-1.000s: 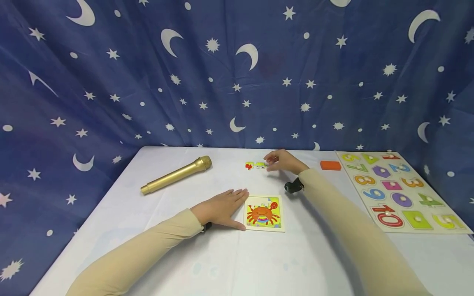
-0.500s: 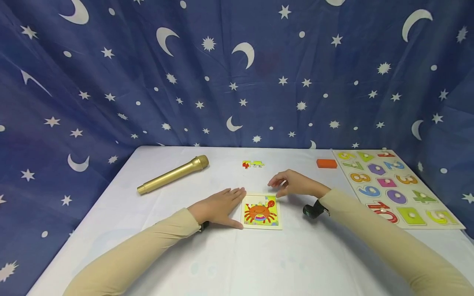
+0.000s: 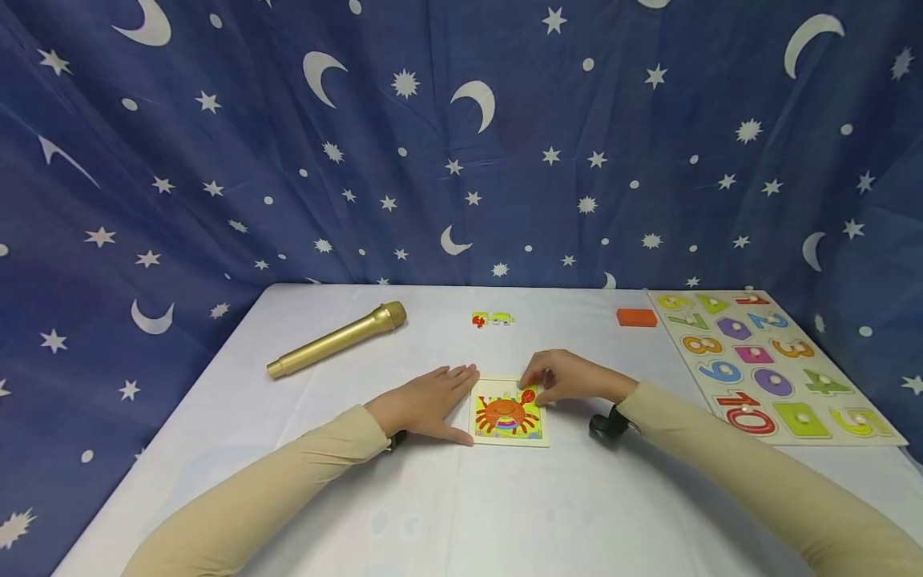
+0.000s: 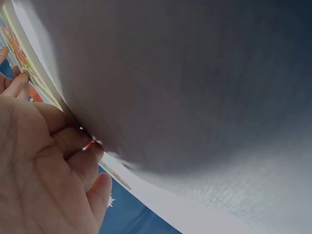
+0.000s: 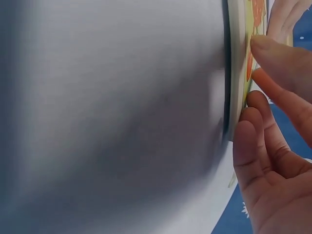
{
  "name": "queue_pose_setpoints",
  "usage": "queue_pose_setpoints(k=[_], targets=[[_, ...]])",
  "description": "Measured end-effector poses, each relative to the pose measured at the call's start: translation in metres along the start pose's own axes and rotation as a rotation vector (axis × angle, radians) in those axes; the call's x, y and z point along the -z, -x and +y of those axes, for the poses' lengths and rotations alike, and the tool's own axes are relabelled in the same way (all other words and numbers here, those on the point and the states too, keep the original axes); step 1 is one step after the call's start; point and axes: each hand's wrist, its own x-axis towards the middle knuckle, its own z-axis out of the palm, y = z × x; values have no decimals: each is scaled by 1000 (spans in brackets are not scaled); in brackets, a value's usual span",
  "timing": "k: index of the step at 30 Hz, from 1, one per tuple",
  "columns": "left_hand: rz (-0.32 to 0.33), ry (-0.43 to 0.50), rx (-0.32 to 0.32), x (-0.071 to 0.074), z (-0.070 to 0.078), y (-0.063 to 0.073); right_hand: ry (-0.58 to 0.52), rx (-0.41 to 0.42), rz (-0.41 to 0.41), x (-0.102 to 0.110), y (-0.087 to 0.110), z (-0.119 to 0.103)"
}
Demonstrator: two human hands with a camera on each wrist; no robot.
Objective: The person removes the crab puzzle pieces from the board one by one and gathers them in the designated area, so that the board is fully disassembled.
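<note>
At one crab puzzle [image 3: 509, 417], two hands [image 3: 427, 405] [image 3: 570, 377]

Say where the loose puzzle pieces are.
In the head view, the loose puzzle pieces lie near the far edge of the table, beyond the crab puzzle, right of the gold microphone and left of the orange block.

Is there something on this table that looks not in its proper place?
Yes: loose jigsaw pieces lie beyond the crab puzzle, though its upper left shows a pale gap, perhaps theirs.
</note>
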Motion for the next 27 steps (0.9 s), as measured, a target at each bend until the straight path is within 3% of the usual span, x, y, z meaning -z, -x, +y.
queue_pose_setpoints(k=[17,27], targets=[[-6,18,7,2,2,1,-4,-68,-60,2,-13,-2],[-12,16,9,3,2,1,-34,-28,-56,2,-13,1]])
